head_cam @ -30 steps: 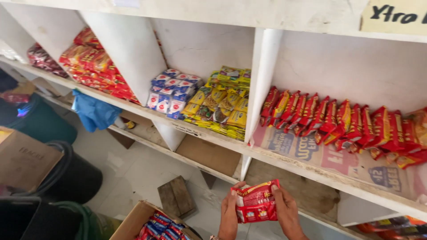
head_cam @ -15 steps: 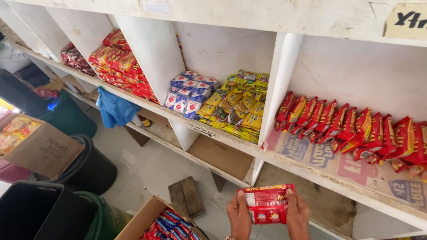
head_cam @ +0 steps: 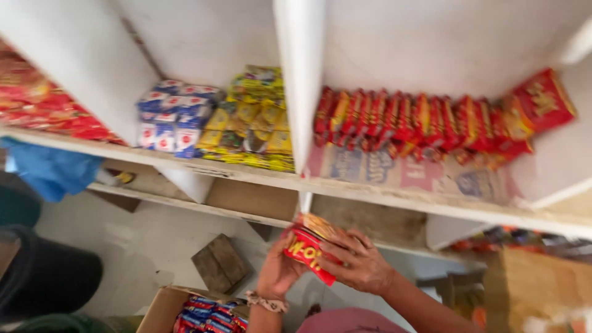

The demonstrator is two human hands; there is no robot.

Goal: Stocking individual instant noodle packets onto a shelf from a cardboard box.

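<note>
Red snack packets [head_cam: 312,243], seemingly between both hands, below shelf [head_cam: 394,198]

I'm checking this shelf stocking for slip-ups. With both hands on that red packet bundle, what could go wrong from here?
The red packet bundle is pinched only at its ends by the left hand and right hand, so it could sag or slip and fall towards the open cardboard box below. The row of red packets already leans towards the right; pushing more in might topple it off the shelf edge.
</note>
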